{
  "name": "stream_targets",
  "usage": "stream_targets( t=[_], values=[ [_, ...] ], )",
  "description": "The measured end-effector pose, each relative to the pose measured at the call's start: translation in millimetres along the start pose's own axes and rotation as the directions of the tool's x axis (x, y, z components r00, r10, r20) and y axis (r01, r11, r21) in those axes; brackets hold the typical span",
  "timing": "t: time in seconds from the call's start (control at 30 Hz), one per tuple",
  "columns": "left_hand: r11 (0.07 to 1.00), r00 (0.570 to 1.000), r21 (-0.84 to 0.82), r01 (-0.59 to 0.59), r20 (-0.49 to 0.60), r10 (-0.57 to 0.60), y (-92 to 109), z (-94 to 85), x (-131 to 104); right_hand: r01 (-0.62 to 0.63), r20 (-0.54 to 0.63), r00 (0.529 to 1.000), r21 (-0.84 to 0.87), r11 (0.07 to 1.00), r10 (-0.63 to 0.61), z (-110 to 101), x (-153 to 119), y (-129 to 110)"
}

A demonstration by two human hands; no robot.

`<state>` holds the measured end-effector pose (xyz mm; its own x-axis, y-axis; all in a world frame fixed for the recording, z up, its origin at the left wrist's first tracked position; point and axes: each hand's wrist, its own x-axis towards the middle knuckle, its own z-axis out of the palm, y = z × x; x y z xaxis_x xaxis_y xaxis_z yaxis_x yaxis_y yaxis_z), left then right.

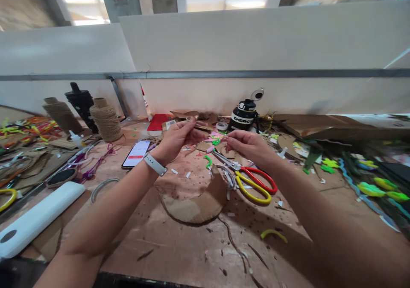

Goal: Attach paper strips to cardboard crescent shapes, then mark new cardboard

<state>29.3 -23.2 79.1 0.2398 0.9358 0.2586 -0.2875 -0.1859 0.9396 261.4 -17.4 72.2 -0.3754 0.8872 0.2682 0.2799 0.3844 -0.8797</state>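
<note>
My left hand (181, 138), with a white watch band at its wrist, is raised over the table, thumb and fingers pinched together. Facing it, my right hand (243, 145) also pinches; what either hand holds, if anything, is too small to make out. Below them lies a crescent-shaped piece of cardboard (192, 207). Scissors (253, 186) with one red and one yellow handle rest just under my right hand, blades pointing away. Bright green curved pieces (208, 162) lie between the hands, and a yellow-green curved strip (273, 234) is nearer to me.
A black bottle (243, 117) with its lid up stands behind my right hand. At left are twine spools (105, 121), a phone (136, 154) and a long white object (41, 219). Cardboard (307, 125) and green-yellow pieces (371, 189) crowd the right side.
</note>
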Motion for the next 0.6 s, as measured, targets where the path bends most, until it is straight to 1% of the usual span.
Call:
stream_targets(
  t=[0.03, 0.1, 0.17, 0.23, 0.3, 0.33, 0.4, 0.47, 0.53, 0.6],
  values=[
    [0.999, 1.0, 0.044, 0.011, -0.022, -0.01, -2, -6.3, -2, -0.012, -0.022, 1.0, -0.003, 1.0, 0.012, 2, 2, -2],
    [0.992, 0.998, 0.107, 0.06, -0.025, -0.058, -8, -16.5, -6, -0.039, -0.059, 0.997, 0.022, 0.999, 0.04, 8, 8, -8],
    [0.991, 0.995, 0.097, 0.097, -0.013, -0.096, -14, -22.3, -8, -0.06, -0.075, 0.995, 0.06, 0.996, 0.064, 16, 15, -14],
    [0.992, 0.992, 0.01, 0.129, -0.004, -0.129, -16, -24.7, -9, -0.064, -0.074, 0.995, 0.082, 0.995, 0.071, 25, 21, -18],
    [0.976, 0.986, -0.146, 0.164, -0.004, -0.166, -14, -26.2, -9, -0.052, -0.11, 0.992, 0.102, 0.993, 0.063, 32, 24, -19],
    [0.959, 0.987, -0.241, 0.152, -0.018, -0.16, -12, -27.2, -9, -0.053, -0.14, 0.988, 0.118, 0.992, 0.07, 33, 25, -20],
    [0.91, 0.993, -0.411, 0.06, -0.069, -0.096, -5, -29.4, -9, -0.077, -0.204, 0.973, 0.16, 0.984, 0.109, 34, 25, -20],
    [0.858, 0.995, -0.511, -0.047, -0.095, -0.003, 2, -30.6, -10, -0.109, -0.22, 0.964, 0.192, 0.975, 0.151, 33, 25, -19],
    [0.83, 0.996, -0.551, -0.085, -0.064, 0.06, 7, -29.4, -11, -0.114, -0.19, 0.969, 0.213, 0.971, 0.155, 33, 24, -19],
    [0.827, 0.995, -0.554, -0.094, -0.02, 0.099, 6, -25.7, -11, -0.112, -0.133, 0.98, 0.238, 0.965, 0.147, 38, 23, -18]
  ],
)
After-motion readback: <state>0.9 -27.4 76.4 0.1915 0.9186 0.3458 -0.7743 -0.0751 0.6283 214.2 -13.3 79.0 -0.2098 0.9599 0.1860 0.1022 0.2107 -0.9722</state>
